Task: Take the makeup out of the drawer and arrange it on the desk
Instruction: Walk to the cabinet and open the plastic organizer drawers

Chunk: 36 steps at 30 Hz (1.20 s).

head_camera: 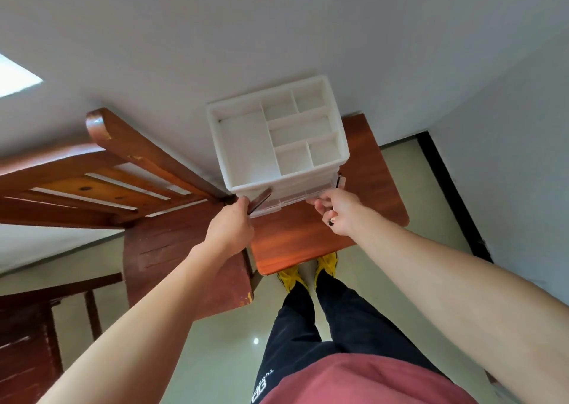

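Reaching over the wooden desk (308, 240), both hands are at the white organizer (246, 145). Left hand (229, 228), at seven o'clock of it, has its fingers curled tight round a slim dark stick (261, 198); what kind of makeup, can't tell. Right hand (338, 211), at five o'clock, pinches the front edge of the clear drawer (289, 203), which sits partly out at six o'clock. A small dark tip (331, 221) pokes from the palm.
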Each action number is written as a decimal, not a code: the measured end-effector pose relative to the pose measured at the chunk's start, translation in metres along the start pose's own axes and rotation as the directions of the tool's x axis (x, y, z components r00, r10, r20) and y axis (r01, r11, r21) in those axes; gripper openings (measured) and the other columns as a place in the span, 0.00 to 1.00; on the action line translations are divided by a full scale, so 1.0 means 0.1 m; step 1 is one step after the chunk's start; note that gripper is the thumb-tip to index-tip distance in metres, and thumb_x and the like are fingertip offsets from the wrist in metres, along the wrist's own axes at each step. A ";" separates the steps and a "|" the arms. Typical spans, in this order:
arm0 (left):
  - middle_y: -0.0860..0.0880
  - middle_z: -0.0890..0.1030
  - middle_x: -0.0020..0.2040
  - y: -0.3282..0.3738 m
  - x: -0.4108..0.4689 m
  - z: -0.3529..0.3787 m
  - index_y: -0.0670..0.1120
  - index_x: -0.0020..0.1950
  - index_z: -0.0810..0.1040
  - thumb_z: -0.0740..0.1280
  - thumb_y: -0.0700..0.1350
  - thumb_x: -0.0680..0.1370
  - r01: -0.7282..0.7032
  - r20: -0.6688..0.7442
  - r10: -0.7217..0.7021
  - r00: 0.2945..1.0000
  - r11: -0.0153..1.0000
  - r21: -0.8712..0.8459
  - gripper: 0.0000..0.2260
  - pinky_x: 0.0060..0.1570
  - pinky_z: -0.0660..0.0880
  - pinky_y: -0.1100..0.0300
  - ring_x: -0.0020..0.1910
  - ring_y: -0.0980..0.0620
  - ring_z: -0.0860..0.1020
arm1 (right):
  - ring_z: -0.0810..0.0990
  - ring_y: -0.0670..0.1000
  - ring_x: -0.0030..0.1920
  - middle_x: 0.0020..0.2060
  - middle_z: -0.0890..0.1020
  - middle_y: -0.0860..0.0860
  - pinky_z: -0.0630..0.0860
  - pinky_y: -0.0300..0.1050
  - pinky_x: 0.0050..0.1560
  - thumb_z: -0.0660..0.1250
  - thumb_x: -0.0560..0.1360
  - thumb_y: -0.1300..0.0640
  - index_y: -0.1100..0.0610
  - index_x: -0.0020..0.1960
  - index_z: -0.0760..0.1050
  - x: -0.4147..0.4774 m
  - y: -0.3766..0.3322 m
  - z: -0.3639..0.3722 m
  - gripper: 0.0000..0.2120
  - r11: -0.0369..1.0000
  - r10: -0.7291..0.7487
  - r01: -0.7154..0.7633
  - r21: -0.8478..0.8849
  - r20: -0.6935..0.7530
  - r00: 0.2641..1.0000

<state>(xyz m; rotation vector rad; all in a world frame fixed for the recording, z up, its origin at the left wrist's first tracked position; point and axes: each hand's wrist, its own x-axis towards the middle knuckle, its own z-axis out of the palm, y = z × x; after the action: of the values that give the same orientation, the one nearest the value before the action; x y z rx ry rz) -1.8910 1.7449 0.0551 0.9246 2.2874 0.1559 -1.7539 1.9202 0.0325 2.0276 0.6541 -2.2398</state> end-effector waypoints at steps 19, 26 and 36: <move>0.44 0.77 0.41 -0.59 -0.61 0.07 0.44 0.49 0.68 0.58 0.37 0.75 0.244 -0.077 -0.262 0.962 0.952 -0.187 0.04 0.37 0.71 0.53 0.40 0.41 0.75 | 0.66 0.44 0.23 0.34 0.79 0.53 0.58 0.34 0.18 0.62 0.81 0.52 0.61 0.47 0.76 -0.07 0.26 0.15 0.12 0.940 -0.098 0.067 -0.335 -0.074 0.992; 0.45 0.74 0.40 -0.62 -1.43 0.32 0.44 0.47 0.65 0.56 0.37 0.76 0.490 -0.144 -0.553 0.821 0.810 -0.322 0.03 0.39 0.67 0.54 0.40 0.41 0.72 | 0.79 0.58 0.40 0.38 0.80 0.55 0.70 0.47 0.39 0.62 0.79 0.48 0.56 0.41 0.77 -0.31 0.67 0.33 0.14 -0.064 -0.222 0.489 -0.870 0.490 0.843; 0.42 0.78 0.48 -0.58 -3.74 1.52 0.45 0.51 0.68 0.56 0.36 0.77 0.719 -0.031 -0.925 0.377 0.314 -0.620 0.07 0.43 0.73 0.52 0.46 0.39 0.76 | 0.80 0.59 0.50 0.48 0.82 0.53 0.70 0.46 0.42 0.58 0.80 0.47 0.52 0.46 0.73 -1.16 2.12 0.84 0.11 -0.776 0.324 0.627 -0.069 0.810 0.489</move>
<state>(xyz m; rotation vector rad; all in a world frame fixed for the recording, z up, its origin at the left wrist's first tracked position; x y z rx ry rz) -1.6312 1.4374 0.1168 -0.7701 2.5567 0.4871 -1.7505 1.6711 0.0899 -0.5156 2.4187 -0.3894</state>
